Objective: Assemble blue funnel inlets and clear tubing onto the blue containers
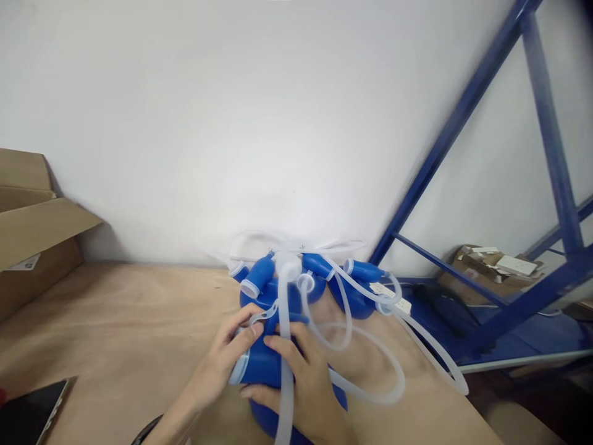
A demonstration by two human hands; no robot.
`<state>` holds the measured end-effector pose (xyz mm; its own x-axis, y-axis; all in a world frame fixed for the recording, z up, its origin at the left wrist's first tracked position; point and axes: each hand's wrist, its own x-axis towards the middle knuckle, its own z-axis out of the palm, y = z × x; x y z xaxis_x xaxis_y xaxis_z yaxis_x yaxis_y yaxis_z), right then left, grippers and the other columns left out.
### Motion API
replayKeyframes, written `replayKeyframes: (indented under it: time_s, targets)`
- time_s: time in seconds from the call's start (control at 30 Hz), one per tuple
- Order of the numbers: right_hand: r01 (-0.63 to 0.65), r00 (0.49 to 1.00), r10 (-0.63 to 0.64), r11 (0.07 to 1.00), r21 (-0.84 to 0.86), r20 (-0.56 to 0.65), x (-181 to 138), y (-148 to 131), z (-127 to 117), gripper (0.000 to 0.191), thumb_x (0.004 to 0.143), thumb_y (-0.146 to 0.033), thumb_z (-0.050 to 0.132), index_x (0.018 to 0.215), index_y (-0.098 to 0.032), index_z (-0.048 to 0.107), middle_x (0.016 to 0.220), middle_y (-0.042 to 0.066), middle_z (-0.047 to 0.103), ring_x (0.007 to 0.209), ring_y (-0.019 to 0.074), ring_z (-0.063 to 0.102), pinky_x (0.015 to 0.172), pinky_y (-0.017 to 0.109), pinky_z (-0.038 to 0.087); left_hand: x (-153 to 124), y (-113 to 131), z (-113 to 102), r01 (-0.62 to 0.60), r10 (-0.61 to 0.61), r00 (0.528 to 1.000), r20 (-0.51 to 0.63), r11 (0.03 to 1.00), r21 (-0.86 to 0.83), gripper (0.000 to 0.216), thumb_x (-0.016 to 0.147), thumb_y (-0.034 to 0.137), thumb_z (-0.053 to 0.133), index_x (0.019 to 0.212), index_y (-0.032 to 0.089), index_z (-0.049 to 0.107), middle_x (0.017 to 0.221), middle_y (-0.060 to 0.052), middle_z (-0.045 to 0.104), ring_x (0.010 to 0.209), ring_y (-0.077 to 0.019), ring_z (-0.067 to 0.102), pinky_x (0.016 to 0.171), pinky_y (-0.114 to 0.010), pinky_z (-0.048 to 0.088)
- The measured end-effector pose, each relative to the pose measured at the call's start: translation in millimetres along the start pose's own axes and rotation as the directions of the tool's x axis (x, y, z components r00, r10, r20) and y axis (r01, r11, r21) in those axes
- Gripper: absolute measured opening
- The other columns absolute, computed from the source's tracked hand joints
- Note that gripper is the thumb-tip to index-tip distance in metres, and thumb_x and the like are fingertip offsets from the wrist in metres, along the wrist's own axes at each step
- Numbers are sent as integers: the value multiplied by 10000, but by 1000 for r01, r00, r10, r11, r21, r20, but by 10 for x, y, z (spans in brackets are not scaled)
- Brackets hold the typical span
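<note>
A blue plastic bottle (263, 364) with a pale translucent rim lies on its side at the front of the wooden table. Wrapped over its neck from the right is my right hand (308, 386), fingers on top and thumb below. My left hand (231, 352) pinches a translucent strap (267, 314) between thumb and fingertips, just above the bottle's rim. A thick translucent hose (286, 371) runs down in front of my right hand and hides part of it and of the bottle.
Several more blue bottles (259, 276) with looping hoses (393, 389) stand against the white wall. An open cardboard box (41, 247) is at the left, with a dark tablet-like device (34, 411) nearer. A blue metal frame (445, 148) rises at the right, beside a white power strip (393, 301).
</note>
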<state>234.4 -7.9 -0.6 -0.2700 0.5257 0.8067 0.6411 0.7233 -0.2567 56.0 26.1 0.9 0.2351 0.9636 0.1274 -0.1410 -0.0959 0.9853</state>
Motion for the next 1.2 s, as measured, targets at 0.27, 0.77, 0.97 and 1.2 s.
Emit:
replayKeyframes:
  time_s: [0.27, 0.77, 0.97, 1.2]
  targets:
    - [-327, 884, 304, 945, -5, -355, -40, 313, -78, 185, 996, -332, 667, 1161, -255, 631, 1027, 64, 660, 927, 255, 695, 842, 414, 606, 42, 10, -117, -28, 39, 998, -40, 966, 258, 412, 887, 576, 744, 1127, 261, 856, 1111, -74, 832, 1153, -354, 727, 1029, -461, 585]
    - [-164, 984, 168, 984, 72, -56, -35, 162, 48, 109, 1065, -303, 569, 965, -258, 569, 900, 9, 653, 749, 178, 690, 657, 274, 548, -87, 43, 151, -65, 64, 998, 14, 985, 162, 419, 1005, 579, 577, 778, 227, 595, 852, -14, 651, 787, -184, 595, 719, -269, 498]
    - [-234, 968, 236, 971, 39, -79, -22, 80, 14, 214, 989, -434, 627, 976, -242, 534, 802, -10, 574, 657, 185, 615, 596, 303, 508, -59, -120, 205, -147, 173, 982, -71, 950, 276, 359, 1010, 437, 574, 732, 240, 462, 759, 21, 579, 728, -163, 547, 688, -266, 442]
    - [-324, 945, 327, 935, 145, 4, 31, 36, -52, 95, 903, -258, 635, 909, -246, 540, 752, -33, 583, 633, 156, 599, 584, 268, 494, -145, -40, 210, -234, 295, 951, -90, 881, 411, 306, 990, 384, 609, 728, 233, 561, 722, 15, 640, 678, -157, 588, 644, -257, 457]
